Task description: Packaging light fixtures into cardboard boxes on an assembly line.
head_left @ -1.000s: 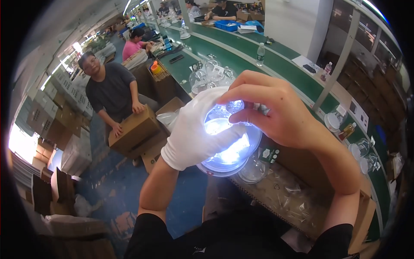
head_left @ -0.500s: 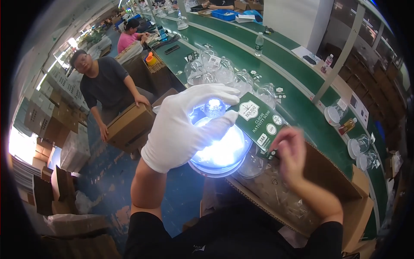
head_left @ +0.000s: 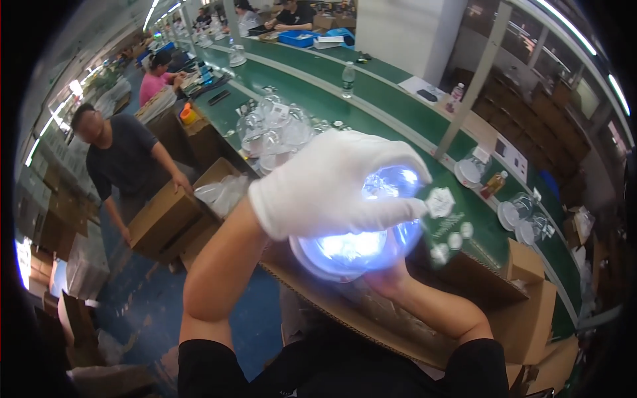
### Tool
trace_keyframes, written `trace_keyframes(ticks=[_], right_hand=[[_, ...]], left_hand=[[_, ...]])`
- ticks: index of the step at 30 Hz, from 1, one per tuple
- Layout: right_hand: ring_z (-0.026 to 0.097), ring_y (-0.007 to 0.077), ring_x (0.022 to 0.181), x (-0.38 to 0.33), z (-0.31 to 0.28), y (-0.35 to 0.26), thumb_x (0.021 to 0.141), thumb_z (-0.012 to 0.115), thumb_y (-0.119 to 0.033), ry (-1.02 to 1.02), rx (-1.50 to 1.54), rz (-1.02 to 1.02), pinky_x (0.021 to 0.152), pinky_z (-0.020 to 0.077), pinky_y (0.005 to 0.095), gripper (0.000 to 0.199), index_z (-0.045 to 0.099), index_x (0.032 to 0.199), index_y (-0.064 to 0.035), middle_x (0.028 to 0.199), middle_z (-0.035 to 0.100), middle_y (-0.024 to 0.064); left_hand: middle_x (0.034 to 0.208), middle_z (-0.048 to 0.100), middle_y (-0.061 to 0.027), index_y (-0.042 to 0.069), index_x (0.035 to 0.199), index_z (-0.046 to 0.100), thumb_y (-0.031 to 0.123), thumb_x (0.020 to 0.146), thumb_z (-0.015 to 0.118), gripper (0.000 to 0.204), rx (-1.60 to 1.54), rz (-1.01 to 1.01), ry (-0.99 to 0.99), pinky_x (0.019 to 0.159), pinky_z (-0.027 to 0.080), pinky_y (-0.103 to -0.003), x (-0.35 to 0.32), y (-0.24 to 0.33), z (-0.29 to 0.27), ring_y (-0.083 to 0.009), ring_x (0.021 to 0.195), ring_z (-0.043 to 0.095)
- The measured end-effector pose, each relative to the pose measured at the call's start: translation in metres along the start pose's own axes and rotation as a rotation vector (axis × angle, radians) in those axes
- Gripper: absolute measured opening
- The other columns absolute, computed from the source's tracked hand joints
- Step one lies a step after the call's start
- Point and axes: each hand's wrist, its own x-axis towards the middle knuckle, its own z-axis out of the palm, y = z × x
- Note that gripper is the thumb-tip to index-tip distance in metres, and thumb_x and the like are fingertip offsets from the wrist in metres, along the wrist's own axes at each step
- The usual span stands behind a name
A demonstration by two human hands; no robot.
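Observation:
A clear cloche glows blue-white from inside, tilted in front of me. My left hand, in a white glove, is closed round its upper part, thumb and fingers on either side of the knob. From the cloche's right side hangs a green card tag, blurred by motion. My bare right hand is at the lower right of the cloche's lit base; its fingers are hidden behind the cloche, so their grip does not show. Below both hands lies an open cardboard box.
Several clear cloches stand grouped on the green conveyor table; more cloches lie on the right. A water bottle stands farther back. At left, a person holds a carton. A metal post rises at right.
The cloche has tilted and shifted right with my left hand. My right hand has moved from beside the tag to the cloche's base. The view has turned right.

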Motion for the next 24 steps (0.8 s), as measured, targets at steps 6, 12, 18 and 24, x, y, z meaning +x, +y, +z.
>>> trace_keyframes(ticks=[6, 12, 18, 24], right_hand=[[0.050, 0.0323, 0.132, -0.025, -0.030, -0.006, 0.103, 0.049, -0.041, 0.069, 0.212, -0.036, 0.113, 0.0402, 0.0513, 0.055, 0.043, 0.145, -0.0062, 0.144, 0.050, 0.0146], [0.054, 0.0275, 0.128, -0.037, -0.068, -0.024, 0.106, 0.042, -0.043, 0.354, 0.069, -0.175, 0.111, 0.0431, 0.0474, 0.052, 0.046, 0.143, -0.0065, 0.140, 0.056, 0.0105], [0.057, 0.0248, 0.124, -0.045, -0.052, -0.031, 0.105, 0.046, -0.039, 0.331, 0.038, -0.117, 0.105, 0.0459, 0.0432, 0.046, 0.051, 0.138, -0.0076, 0.138, 0.057, 0.0091], [0.058, 0.0246, 0.123, -0.040, -0.059, -0.022, 0.104, 0.048, -0.036, 0.357, 0.065, -0.170, 0.106, 0.0456, 0.0417, 0.045, 0.052, 0.137, -0.0061, 0.137, 0.058, 0.0103]], left_hand=[[0.117, 0.069, -0.0177, -0.004, 0.130, 0.062, 0.043, 0.099, 0.055, 0.056, -0.525, -0.105, -0.197, 0.095, 0.050, -0.033, 0.044, -0.030, 0.028, -0.0222, 0.109, 0.065], [0.137, 0.055, -0.0230, -0.003, 0.123, 0.058, 0.019, 0.094, 0.051, 0.037, 0.029, 0.229, 0.559, 0.103, 0.048, -0.048, -0.024, -0.038, 0.118, -0.0348, 0.128, 0.055], [0.111, 0.065, -0.0127, 0.005, 0.108, 0.068, 0.022, 0.084, 0.061, 0.031, 0.624, 0.577, 0.019, 0.104, 0.044, -0.040, 0.006, 0.015, 0.082, -0.0276, 0.112, 0.062], [0.102, 0.070, -0.0174, -0.004, 0.096, 0.071, 0.020, 0.081, 0.057, 0.032, 0.928, 0.262, -0.435, 0.100, 0.047, -0.040, 0.036, 0.054, 0.090, -0.0307, 0.113, 0.061]])
